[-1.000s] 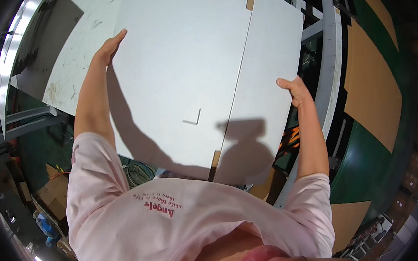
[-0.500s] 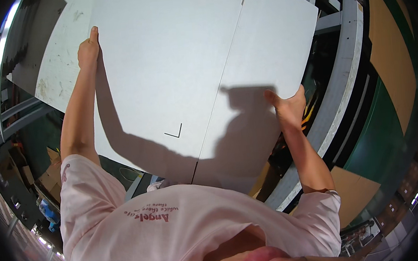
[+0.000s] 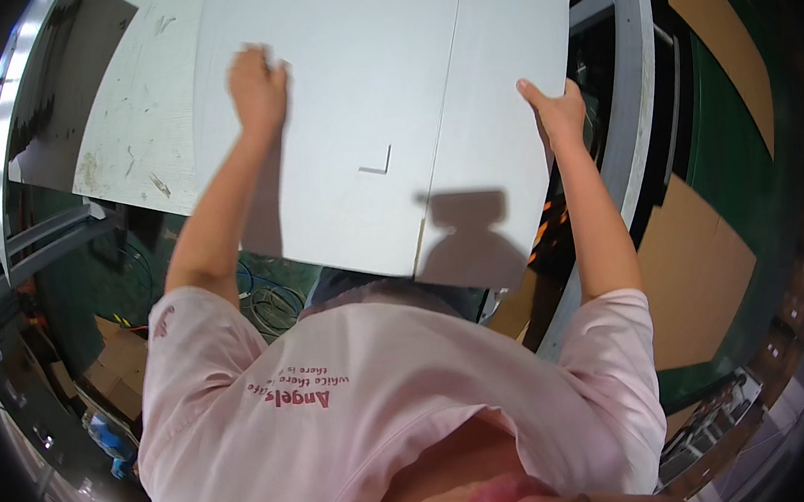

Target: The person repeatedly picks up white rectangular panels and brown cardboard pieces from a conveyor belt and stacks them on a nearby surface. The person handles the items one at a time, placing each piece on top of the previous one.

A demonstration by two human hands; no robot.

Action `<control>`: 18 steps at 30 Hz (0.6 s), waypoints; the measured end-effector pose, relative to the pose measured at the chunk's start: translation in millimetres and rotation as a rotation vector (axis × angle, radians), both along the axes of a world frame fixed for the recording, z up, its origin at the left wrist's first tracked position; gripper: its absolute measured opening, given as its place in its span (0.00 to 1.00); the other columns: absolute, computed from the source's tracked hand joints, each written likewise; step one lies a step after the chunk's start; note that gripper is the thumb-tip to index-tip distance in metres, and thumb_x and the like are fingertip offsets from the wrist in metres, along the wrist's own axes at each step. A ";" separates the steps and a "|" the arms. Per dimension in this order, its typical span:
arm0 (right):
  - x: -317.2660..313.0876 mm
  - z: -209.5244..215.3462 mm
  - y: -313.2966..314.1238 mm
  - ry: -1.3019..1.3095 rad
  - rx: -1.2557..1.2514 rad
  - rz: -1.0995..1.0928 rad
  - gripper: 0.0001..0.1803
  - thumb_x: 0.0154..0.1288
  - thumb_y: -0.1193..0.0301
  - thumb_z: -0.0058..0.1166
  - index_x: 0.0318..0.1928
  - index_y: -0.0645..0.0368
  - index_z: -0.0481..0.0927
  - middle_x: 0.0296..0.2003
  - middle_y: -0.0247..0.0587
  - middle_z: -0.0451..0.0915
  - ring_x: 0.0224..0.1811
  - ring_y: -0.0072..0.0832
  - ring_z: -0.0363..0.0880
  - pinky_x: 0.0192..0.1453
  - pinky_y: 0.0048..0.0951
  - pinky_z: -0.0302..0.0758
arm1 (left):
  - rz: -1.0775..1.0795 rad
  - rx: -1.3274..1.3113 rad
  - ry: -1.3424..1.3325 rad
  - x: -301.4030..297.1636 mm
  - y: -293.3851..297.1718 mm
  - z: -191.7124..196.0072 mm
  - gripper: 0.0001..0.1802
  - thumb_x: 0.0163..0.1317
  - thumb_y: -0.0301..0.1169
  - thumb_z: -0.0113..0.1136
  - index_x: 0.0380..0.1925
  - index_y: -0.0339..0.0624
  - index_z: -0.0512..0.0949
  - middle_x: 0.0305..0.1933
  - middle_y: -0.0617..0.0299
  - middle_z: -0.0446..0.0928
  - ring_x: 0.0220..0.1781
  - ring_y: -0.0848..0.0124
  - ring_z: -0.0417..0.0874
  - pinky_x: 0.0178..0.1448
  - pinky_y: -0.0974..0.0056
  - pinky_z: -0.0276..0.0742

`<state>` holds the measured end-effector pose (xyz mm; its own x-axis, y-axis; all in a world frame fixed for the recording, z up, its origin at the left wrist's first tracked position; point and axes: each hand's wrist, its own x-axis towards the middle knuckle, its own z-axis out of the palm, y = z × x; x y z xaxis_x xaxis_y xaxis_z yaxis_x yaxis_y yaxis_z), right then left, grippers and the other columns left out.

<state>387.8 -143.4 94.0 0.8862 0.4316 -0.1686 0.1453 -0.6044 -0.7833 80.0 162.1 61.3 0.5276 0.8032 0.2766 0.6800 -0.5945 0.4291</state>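
A large white cardboard sheet [image 3: 378, 81] with a fold line and a small L-shaped cut fills the upper middle of the head view. My left hand [image 3: 259, 87] is blurred, its fingers curled against the sheet near its left edge. My right hand [image 3: 557, 108] grips the sheet's right edge, thumb on the face. Both arms reach up from my pink shirt. The shadow of my head falls on the sheet's lower right part.
A second white sheet [image 3: 126, 151], scuffed and marked, lies beneath on the left. A grey metal frame [image 3: 632, 87] runs along the right side. Brown cardboard pieces [image 3: 700, 273] lie on a green floor at right. Cables [image 3: 267, 296] and boxes [image 3: 124, 356] sit lower left.
My left hand has moved right along the sheet and is now blurred with motion. My right hand has shifted up the right edge. The sheet sits closer and more upright in view.
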 end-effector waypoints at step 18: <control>-129.4 -32.7 -170.1 -0.311 0.444 -0.410 0.31 0.49 0.69 0.69 0.56 0.59 0.75 0.50 0.50 0.77 0.53 0.42 0.75 0.59 0.42 0.69 | -1.056 0.033 0.014 -62.9 -272.6 18.3 0.36 0.37 0.27 0.75 0.51 0.32 0.72 0.62 0.42 0.69 0.66 0.44 0.68 0.67 0.49 0.67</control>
<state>258.3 -313.5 61.2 0.9714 0.0200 0.2365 0.2321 -0.2893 -0.9287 17.1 -110.5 79.6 0.9577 -0.0734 0.2783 -0.1845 -0.8987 0.3979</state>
